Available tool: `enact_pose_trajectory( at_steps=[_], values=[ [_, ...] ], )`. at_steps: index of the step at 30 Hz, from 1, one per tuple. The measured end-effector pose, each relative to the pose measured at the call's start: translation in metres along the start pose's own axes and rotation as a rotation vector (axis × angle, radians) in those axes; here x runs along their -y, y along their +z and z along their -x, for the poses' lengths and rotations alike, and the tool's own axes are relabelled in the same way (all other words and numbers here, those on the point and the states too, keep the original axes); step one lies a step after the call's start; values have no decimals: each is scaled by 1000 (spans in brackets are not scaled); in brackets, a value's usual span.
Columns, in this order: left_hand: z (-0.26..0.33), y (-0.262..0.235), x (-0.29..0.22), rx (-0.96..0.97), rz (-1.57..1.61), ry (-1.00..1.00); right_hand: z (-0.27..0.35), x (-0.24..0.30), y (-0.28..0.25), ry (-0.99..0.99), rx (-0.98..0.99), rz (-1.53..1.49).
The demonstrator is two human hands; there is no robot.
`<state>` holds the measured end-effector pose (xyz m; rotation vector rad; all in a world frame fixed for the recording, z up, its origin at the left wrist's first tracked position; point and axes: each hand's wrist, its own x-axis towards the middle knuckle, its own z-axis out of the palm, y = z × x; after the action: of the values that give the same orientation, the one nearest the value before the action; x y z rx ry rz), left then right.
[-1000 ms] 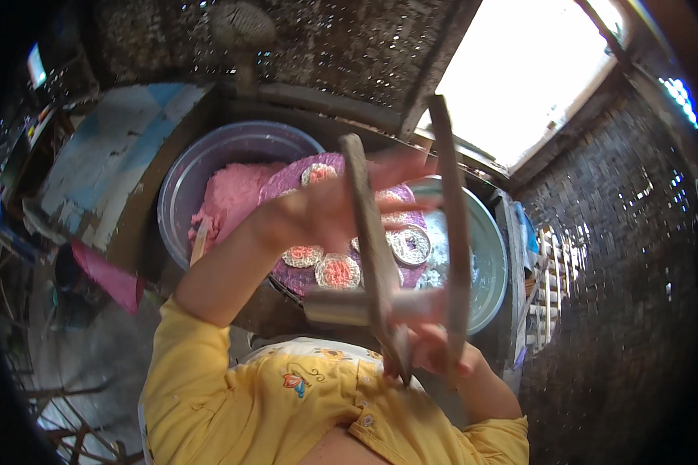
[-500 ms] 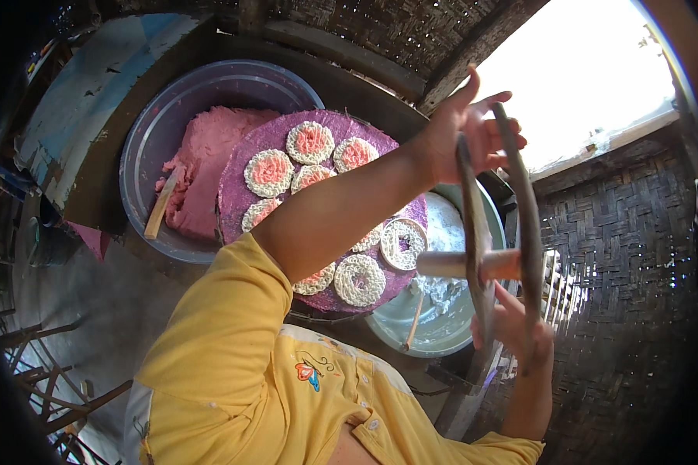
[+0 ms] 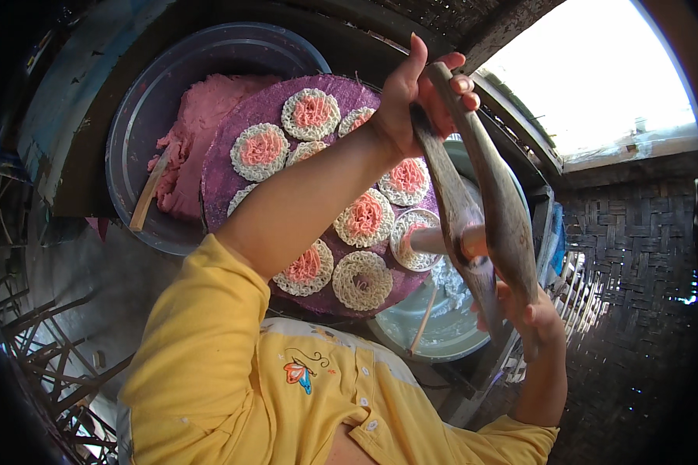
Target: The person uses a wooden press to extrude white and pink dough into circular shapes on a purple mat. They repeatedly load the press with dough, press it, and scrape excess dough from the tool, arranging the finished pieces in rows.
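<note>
1. The wooden noodle press (image 3: 473, 209) stays level above the purple round tray (image 3: 233, 167).
2. Left hand (image 3: 411, 97) clamps its top ends; right hand (image 3: 531, 318) clamps the lower ends.
3. Squeeze evenly over a bare spot, clear of the noodle nests (image 3: 362, 279).

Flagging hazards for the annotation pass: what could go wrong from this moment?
1. The wooden press hangs over the purple tray; if the left hand or right hand slips, it may crush the noodle nests.
2. The tray seems to rest across the dough basin and grey basin; a knock could tip it.
</note>
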<state>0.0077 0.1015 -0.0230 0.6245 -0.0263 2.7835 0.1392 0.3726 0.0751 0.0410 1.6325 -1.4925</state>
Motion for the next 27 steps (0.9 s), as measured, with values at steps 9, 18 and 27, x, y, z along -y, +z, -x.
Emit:
enact_pose_trajectory(
  at_steps=[9,18,27],
  values=[
    [-9,11,-9,105,-32,-19,0,1,10,-27,-108,161],
    [9,64,-6,59,-90,-76,27,-19,34,-22,65,26],
    [74,59,-23,-187,-86,-15,19,-41,51,40,93,-43]
  ],
)
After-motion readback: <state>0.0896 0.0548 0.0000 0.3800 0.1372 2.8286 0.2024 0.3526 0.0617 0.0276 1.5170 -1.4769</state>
